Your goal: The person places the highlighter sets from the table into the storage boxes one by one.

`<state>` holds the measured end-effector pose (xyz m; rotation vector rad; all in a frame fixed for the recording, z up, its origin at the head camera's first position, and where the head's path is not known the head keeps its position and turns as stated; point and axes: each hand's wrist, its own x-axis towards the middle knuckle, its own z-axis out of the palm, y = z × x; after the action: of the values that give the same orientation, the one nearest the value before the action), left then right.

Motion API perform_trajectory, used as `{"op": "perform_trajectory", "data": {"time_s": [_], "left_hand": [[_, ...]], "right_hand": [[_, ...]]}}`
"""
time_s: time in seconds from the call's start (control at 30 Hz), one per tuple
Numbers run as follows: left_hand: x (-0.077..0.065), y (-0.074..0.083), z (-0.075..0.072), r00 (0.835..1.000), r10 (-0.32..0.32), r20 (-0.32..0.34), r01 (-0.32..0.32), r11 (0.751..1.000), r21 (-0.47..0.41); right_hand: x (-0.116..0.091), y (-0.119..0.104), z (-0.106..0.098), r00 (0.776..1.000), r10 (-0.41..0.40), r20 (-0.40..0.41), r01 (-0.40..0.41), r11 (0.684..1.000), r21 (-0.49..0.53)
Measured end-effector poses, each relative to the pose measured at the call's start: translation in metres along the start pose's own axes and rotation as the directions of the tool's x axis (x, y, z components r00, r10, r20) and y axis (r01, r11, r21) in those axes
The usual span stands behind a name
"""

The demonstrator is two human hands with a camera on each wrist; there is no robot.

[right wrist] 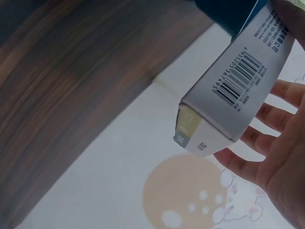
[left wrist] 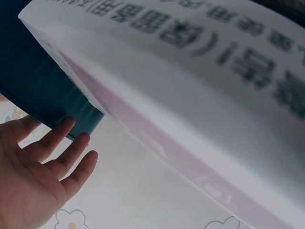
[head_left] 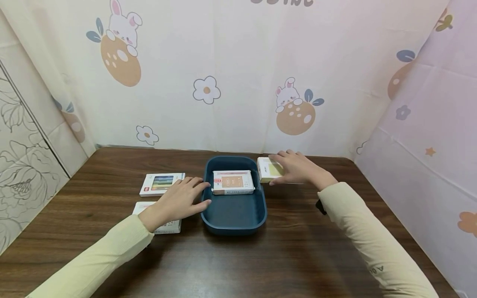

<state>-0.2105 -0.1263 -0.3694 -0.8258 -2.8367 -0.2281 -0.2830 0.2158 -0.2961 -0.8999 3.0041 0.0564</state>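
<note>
My right hand (head_left: 296, 167) grips a white box with a yellow-green label (head_left: 270, 169) at the right rim of a dark blue plastic bin (head_left: 234, 213). In the right wrist view, a barcode shows on the box's side (right wrist: 238, 78), with the fingers (right wrist: 267, 119) along its far side. My left hand (head_left: 179, 198) is spread at the bin's left rim and holds nothing; whether it touches the rim is hard to tell. Inside the bin, toward the back, lies a white box with an orange-brown label (head_left: 232, 182).
Left of the bin lies a flat white box picturing coloured sticks (head_left: 162, 184). Nearer, another white box (head_left: 171, 227) sits partly hidden under my left wrist. The wooden table (head_left: 238, 265) ends at a patterned curtain (head_left: 242, 116) behind.
</note>
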Motion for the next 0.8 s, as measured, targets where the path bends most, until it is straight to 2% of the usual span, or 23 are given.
{"op": "perform_trajectory", "data": {"time_s": [0.8], "left_hand": [[0.000, 0.003, 0.000, 1.000, -0.005, -0.001, 0.005, 1.000, 0.006]], "right_hand": [[0.039, -0.062, 0.006, 0.986, -0.166, 0.011, 0.166, 0.980, -0.107]]}}
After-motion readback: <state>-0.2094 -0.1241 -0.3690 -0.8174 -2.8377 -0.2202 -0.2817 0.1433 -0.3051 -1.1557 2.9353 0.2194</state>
